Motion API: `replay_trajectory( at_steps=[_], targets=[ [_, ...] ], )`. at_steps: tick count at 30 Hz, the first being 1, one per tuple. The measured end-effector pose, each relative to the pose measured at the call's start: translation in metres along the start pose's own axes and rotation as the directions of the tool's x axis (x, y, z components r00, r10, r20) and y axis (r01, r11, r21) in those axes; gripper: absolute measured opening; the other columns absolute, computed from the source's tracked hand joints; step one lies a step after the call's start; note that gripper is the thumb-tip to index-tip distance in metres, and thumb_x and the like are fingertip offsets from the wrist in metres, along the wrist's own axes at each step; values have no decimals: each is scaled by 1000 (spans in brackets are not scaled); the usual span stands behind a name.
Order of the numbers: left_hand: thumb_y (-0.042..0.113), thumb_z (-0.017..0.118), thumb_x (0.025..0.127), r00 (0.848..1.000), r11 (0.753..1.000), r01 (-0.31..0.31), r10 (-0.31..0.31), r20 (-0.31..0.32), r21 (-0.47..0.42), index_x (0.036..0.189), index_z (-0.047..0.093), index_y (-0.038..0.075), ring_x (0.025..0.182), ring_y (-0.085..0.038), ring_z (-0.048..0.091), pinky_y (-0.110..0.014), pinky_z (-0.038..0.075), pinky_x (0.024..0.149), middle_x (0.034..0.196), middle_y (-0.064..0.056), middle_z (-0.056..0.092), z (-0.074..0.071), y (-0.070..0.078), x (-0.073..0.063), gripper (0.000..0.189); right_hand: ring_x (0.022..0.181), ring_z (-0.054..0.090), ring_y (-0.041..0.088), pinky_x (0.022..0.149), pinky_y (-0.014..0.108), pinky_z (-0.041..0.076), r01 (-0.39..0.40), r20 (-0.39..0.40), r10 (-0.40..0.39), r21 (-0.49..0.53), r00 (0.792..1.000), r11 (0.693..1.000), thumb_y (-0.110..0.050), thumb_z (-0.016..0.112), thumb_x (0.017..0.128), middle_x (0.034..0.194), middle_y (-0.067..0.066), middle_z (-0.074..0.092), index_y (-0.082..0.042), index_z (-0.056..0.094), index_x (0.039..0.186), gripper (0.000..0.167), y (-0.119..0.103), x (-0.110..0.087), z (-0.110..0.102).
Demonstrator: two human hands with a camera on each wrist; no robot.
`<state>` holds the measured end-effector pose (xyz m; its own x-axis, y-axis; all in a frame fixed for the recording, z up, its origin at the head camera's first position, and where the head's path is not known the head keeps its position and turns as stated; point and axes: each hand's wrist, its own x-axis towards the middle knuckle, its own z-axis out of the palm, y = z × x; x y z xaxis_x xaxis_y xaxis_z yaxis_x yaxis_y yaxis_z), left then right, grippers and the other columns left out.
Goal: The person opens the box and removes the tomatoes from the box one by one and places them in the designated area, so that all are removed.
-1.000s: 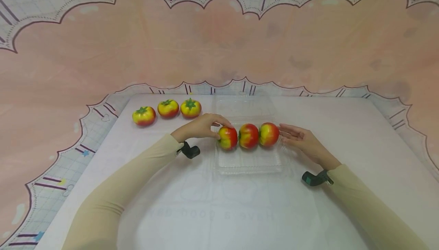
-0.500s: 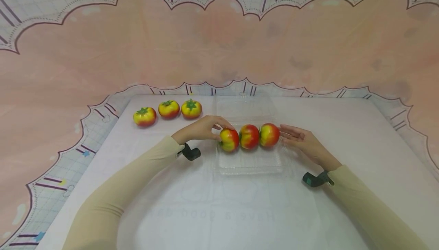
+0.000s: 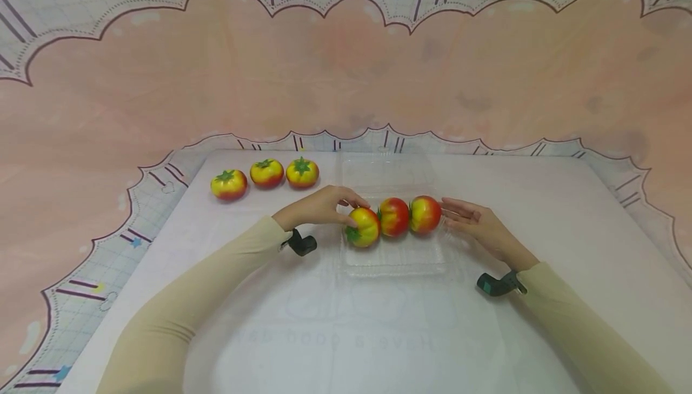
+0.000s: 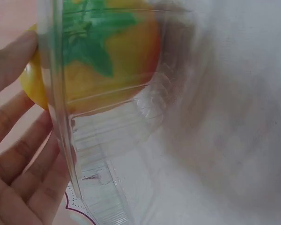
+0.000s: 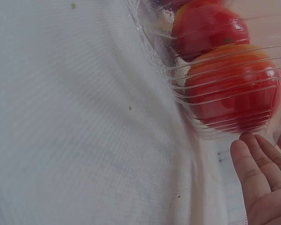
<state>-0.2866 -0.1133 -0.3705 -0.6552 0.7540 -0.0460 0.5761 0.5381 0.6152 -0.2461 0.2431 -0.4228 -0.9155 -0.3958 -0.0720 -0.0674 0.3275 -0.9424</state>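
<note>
In the head view, three red-and-yellow tomatoes sit in a row across a clear plastic clamshell box (image 3: 397, 259). At the left end, my left hand (image 3: 324, 205) holds one tomato (image 3: 366, 229) between thumb and fingers. Its green calyx faces left and toward me, showing through the box wall in the left wrist view. The middle tomato (image 3: 393, 218) and right tomato (image 3: 425, 215) lie on their sides. Beside the box's right wall, my right hand (image 3: 477, 223) has its fingers extended. In the right wrist view, its fingertips (image 5: 241, 147) are at the wall near the end tomato (image 5: 234, 89).
Three more tomatoes stand at the back left of the white table: a left one (image 3: 229, 185), a middle one (image 3: 267, 173) and a right one (image 3: 302, 173). The box's clear lid (image 3: 385, 170) lies folded back behind it. A patterned curtain (image 3: 346, 75) hangs beyond.
My left hand has turned the left-end tomato so more yellow and its green calyx show, shifting it slightly right and nearer me. The right hand has stayed almost still.
</note>
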Motion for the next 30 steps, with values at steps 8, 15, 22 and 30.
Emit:
replay_trajectory(
  at_steps=[8, 15, 22, 30],
  targets=[
    [21, 68, 86, 997, 999, -29, 25, 78, 43, 128, 58, 11, 116, -21, 57, -39, 44, 106, 127, -5, 62, -3, 0, -2, 44, 127, 49, 5, 92, 13, 47, 6, 6, -6, 19, 1000, 1000, -19, 58, 93, 149, 22, 34, -1, 32, 144, 60, 0, -1, 0],
    [11, 59, 87, 986, 993, -91, 79, 148, 74, 130, 58, 16, 111, -17, 59, -37, 44, 105, 127, 1, 62, -5, 1, -3, 43, 130, 47, 14, 92, 14, 47, 12, 6, -13, 15, 1000, 1000, -19, 58, 94, 148, 23, 34, -1, 33, 144, 59, 0, -1, 0],
    [6, 58, 84, 978, 993, -105, 93, 187, 54, 127, 60, 16, 108, -17, 60, -36, 45, 103, 127, 0, 62, -5, 6, -3, 44, 129, 48, 12, 92, 14, 47, 11, 7, -11, 14, 1000, 1000, -19, 58, 94, 149, 22, 34, -1, 32, 144, 59, 1, 0, 0],
    [9, 63, 86, 972, 995, -99, 92, 218, 21, 128, 58, 13, 114, -19, 57, -40, 43, 106, 127, -2, 62, -1, 10, -4, 42, 123, 51, 0, 92, 13, 47, 12, 3, -12, 24, 1000, 1000, -18, 58, 93, 148, 23, 34, -1, 32, 144, 60, 3, 1, -1]
  ],
)
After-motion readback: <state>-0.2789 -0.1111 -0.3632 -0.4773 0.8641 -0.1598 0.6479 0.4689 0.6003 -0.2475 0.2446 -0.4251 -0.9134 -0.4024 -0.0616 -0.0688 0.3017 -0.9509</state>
